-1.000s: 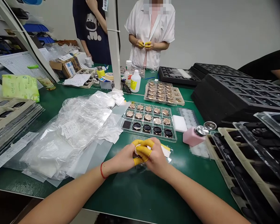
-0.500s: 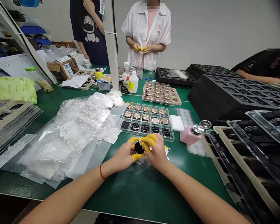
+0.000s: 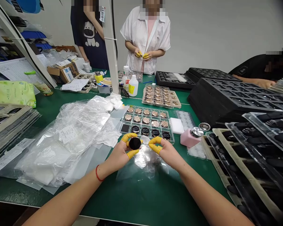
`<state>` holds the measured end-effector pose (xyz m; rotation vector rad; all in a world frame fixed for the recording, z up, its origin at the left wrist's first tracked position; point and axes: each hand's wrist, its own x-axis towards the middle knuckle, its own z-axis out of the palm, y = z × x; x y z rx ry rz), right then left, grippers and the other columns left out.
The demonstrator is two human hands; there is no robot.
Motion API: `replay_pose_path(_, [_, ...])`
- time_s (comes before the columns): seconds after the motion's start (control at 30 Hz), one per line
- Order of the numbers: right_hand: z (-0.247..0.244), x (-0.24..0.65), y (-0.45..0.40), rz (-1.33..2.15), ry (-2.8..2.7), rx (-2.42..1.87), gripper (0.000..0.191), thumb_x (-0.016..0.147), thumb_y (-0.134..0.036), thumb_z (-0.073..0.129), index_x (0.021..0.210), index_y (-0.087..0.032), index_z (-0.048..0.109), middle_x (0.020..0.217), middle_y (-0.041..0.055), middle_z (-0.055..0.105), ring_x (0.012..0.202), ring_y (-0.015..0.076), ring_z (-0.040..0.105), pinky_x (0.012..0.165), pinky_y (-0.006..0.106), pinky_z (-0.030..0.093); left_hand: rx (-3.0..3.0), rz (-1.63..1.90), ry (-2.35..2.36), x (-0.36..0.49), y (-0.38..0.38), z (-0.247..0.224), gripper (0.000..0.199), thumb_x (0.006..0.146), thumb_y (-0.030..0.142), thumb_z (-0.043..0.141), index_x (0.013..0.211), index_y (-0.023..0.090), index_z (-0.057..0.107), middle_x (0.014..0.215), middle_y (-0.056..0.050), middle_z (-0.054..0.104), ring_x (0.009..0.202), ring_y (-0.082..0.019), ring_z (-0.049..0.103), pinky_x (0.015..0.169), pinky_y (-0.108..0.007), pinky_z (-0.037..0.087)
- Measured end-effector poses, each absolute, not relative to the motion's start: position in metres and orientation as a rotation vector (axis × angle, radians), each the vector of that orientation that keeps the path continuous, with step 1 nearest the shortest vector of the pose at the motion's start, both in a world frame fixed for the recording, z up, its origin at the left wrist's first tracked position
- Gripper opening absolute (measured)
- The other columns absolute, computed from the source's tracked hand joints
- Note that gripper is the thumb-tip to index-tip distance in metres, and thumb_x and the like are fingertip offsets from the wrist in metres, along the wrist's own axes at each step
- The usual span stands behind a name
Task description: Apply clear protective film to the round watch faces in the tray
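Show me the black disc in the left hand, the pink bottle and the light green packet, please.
Black disc [image 3: 135,143]: head view, middle of its dark face.
Pink bottle [image 3: 189,138]: head view, side of its body.
Light green packet [image 3: 16,94]: head view, middle of its front.

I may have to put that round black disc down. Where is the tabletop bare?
The glossy green tabletop is bare between the two forearms, from the thin clear film toward the front edge. A narrower strip runs between the right forearm and the slanted beige-rimmed trays. It is crowded left, with crumpled clear plastic bags, and ahead, with a clear compartmented tray.
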<state>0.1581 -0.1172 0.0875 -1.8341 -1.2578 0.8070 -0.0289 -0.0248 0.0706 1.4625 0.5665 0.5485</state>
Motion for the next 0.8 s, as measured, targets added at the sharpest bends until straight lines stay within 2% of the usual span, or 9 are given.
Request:
replay_pose_path(0.13, [0.095,0.153,-0.119,0.833,-1.236,-1.739,0.012,0.076,-0.032,0.058,0.075,-0.020,0.060,0.087,0.0035,0.063,0.085,0.0202,0.057,0.079,0.037,0.044,1.553,0.523,0.625,-0.028,-0.024,0.067,0.047,0.078,0.022,0.063,0.119,0.023,0.041,0.114,-0.007,0.059,0.106,-0.021,0.058,0.088,-0.034,0.048])
replay_pose_path(0.27, [0.102,0.146,-0.121,0.885,-1.140,-1.578,0.014,0.078,-0.035,0.059,0.076,-0.021,0.058,0.097,0.0037,0.061,0.092,0.0197,0.056,0.086,0.037,0.042,1.532,0.443,0.603,-0.025,-0.029,0.065,0.046,0.076,0.022,0.066,0.116,0.023,0.044,0.099,-0.004,0.062,0.085,-0.017,0.062,0.076,-0.030,0.050])
replay_pose_path(0.4, [0.096,0.133,-0.117,0.976,-1.000,-1.512,0.017,0.074,-0.036,0.063,0.073,-0.020,0.059,0.107,0.0056,0.059,0.099,0.0220,0.054,0.088,0.038,0.041,1.461,0.433,0.497,-0.021,-0.037,0.068,0.047,0.074,0.024,0.070,0.115,0.023,0.048,0.105,-0.004,0.061,0.087,-0.016,0.062,0.078,-0.029,0.051])
replay_pose_path(0.57, [0.086,0.127,-0.115,1.069,-0.951,-1.457,0.017,0.074,-0.036,0.063,0.072,-0.019,0.059,0.085,0.0033,0.062,0.085,0.0197,0.056,0.077,0.035,0.045,1.415,0.408,0.466,-0.021,-0.039,0.069,0.046,0.075,0.025,0.070,0.116,0.022,0.048,0.105,-0.005,0.063,0.090,-0.018,0.063,0.080,-0.032,0.051])
replay_pose_path(0.8, [0.085,0.127,-0.116,1.033,-0.981,-1.479,0.015,0.075,-0.034,0.061,0.073,-0.019,0.058,0.081,0.0026,0.061,0.080,0.0184,0.055,0.074,0.033,0.046,1.477,0.413,0.476,-0.022,-0.039,0.068,0.045,0.075,0.023,0.068,0.116,0.022,0.049,0.105,-0.005,0.063,0.089,-0.017,0.063,0.080,-0.030,0.050])
